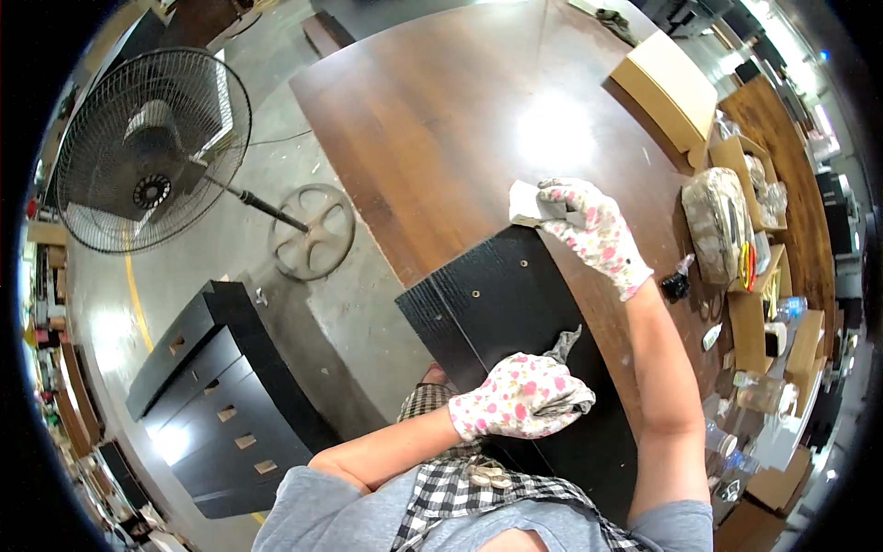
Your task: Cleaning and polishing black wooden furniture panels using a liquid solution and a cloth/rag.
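A black panel (pixel 501 322) lies on the brown wooden table (pixel 414 138), its near part in front of my body. Small brass-coloured fittings show on its face. My left hand (pixel 524 397), in a white glove with pink flowers, is closed around a crumpled grey rag (pixel 566 344) over the panel's near half. At the panel's far corner, my right hand (pixel 593 225), gloved alike, pinches a small white block (pixel 526 202). The block sits at or just over the panel's edge; whether it touches cannot be told.
A large standing fan (pixel 152 152) is at the far left. Stacked black panels (pixel 230 405) with cut-outs stand on the floor. Along the right lie a cardboard box (pixel 664 87), a plastic-wrapped bundle (pixel 716 225), a small dark bottle (pixel 677 285) and plastic jars (pixel 765 393).
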The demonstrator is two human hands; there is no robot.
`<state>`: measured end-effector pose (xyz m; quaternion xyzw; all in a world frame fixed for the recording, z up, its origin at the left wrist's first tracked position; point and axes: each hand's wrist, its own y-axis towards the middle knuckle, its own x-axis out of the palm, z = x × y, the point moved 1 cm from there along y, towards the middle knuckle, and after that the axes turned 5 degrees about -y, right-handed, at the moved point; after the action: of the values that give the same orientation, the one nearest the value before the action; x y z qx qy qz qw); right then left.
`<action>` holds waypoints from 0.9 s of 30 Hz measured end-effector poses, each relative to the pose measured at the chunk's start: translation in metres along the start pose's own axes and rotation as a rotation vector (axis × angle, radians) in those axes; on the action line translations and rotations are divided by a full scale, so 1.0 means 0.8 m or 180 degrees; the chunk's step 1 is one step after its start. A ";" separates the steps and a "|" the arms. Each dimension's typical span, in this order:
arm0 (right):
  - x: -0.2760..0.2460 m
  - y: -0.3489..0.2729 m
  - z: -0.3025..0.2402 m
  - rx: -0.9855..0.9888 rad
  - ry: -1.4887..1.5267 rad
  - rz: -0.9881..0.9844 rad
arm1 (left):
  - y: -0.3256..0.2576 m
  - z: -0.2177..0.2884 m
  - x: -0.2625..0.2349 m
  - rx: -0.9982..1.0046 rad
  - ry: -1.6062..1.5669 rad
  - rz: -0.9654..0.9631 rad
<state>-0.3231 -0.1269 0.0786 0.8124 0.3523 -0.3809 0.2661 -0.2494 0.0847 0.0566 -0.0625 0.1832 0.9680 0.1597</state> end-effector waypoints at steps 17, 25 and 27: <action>0.048 0.040 -0.092 -0.1614 -0.0113 -0.0963 | -0.005 -0.014 0.010 -0.0013 -0.0090 -0.0051; 0.009 0.048 -0.051 -0.1153 -0.0632 -0.0819 | -0.001 -0.007 0.004 -0.0114 -0.0303 -0.0118; 0.019 0.044 -0.084 -0.1425 -0.0406 -0.0760 | 0.000 -0.007 0.002 -0.0190 -0.0300 -0.0252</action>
<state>-0.2597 -0.0957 0.1108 0.6603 0.5037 -0.3725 0.4142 -0.2506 0.0828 0.0514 -0.0286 0.1440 0.9678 0.2043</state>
